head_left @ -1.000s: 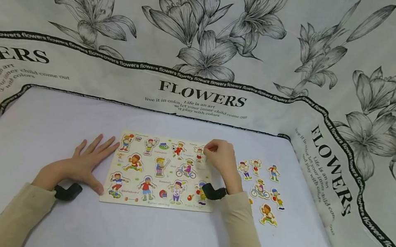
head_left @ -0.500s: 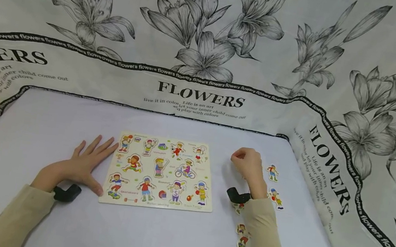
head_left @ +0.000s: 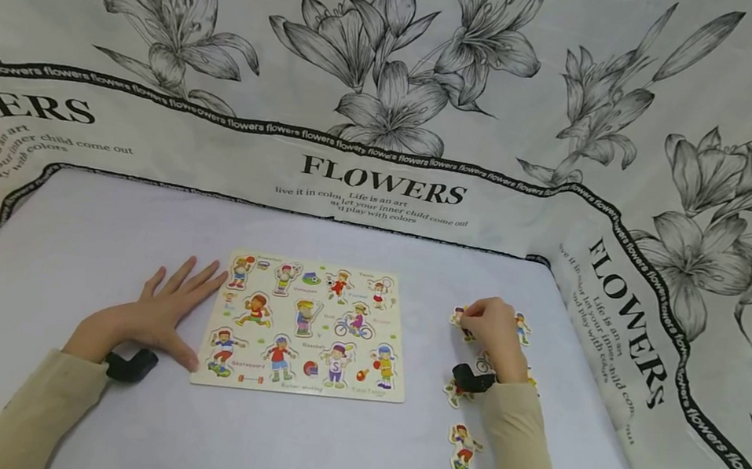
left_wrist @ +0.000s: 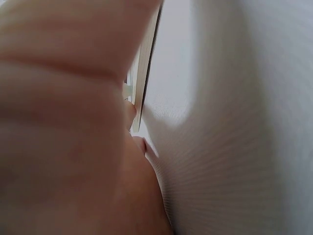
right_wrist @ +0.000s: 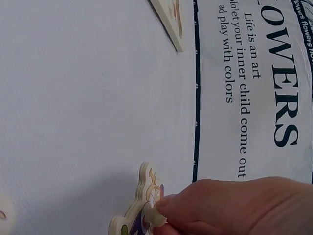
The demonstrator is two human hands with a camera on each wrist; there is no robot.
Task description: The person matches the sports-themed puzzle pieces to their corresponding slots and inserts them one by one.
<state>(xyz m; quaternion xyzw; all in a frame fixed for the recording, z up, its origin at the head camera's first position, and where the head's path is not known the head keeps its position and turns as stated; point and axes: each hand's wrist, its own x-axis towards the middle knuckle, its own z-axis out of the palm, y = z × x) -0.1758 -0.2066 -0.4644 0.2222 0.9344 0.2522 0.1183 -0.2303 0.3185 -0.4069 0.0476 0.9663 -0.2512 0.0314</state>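
Observation:
A flat wooden picture puzzle board [head_left: 319, 338] with rows of sports figures lies on the white table. My left hand [head_left: 151, 316] is spread along its left side, thumb and fingertips at the edge; the left wrist view shows mostly palm and the board's side edge [left_wrist: 143, 73]. To the right of the board, my right hand [head_left: 493, 329] is over the loose pieces. In the right wrist view its thumb and finger pinch the pale knob of a puzzle piece [right_wrist: 150, 196], a child figure with purple clothing. The hand hides part of that piece.
A skateboarder piece [head_left: 464, 452] lies nearest the front on the right. Other loose pieces, such as one in a blue top [head_left: 522, 329], sit around my right hand, some partly covered by the forearm. Flower-printed cloth [head_left: 382, 188] rises behind the table.
My right hand has left the board's top right corner, moved right to the loose pieces and come down on one of them. The left hand stays at the board's edge.

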